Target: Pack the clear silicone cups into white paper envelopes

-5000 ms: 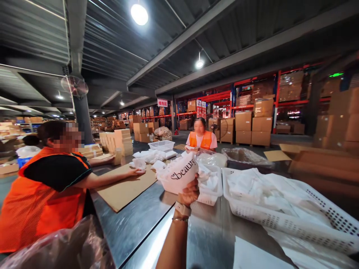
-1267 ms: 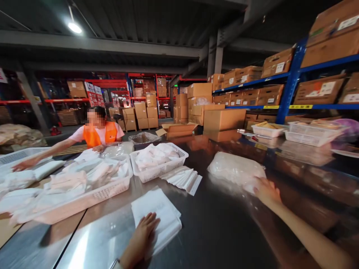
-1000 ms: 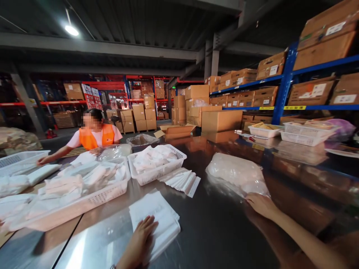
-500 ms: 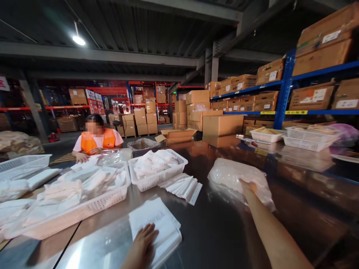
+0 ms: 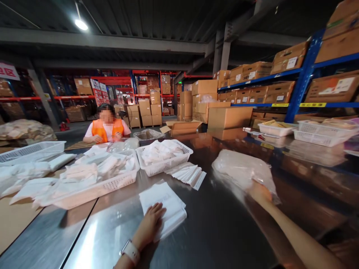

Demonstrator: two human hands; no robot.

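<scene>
Head view, and the left hand [image 5: 150, 224] lies flat, palm down, fingers together, pressed on the near edge of a small stack of white bags [image 5: 164, 205]; the forearm comes in low from the bottom edge with a watch [image 5: 130, 251] on the wrist. Out to the right of that stack, the right hand [image 5: 259, 191] is stretched far forward on a straight arm, its fingers on the near end of a clear plastic bundle [image 5: 242, 172]; whether they are clamped on the plastic or only resting I cannot tell.

Count time: two white baskets full of folded white packs sit beyond the stack, a large basket [image 5: 112, 185] to its left and a small basket [image 5: 165, 166] straight behind it. One fanned pile of flat white bags [image 5: 189, 173] lies just right of the small basket. One empty basket [image 5: 30, 151] stands far left of the stack, and two more baskets [image 5: 308, 132] rest well beyond the clear bundle.

All of it sits on a shiny steel tabletop [image 5: 213, 231], with brown cardboard [image 5: 14, 224] lying over its left end. Across from the stack, one person in an orange vest [image 5: 108, 129] works. Behind, shelving racks [image 5: 305, 74] carry cardboard boxes under a dark ceiling.
</scene>
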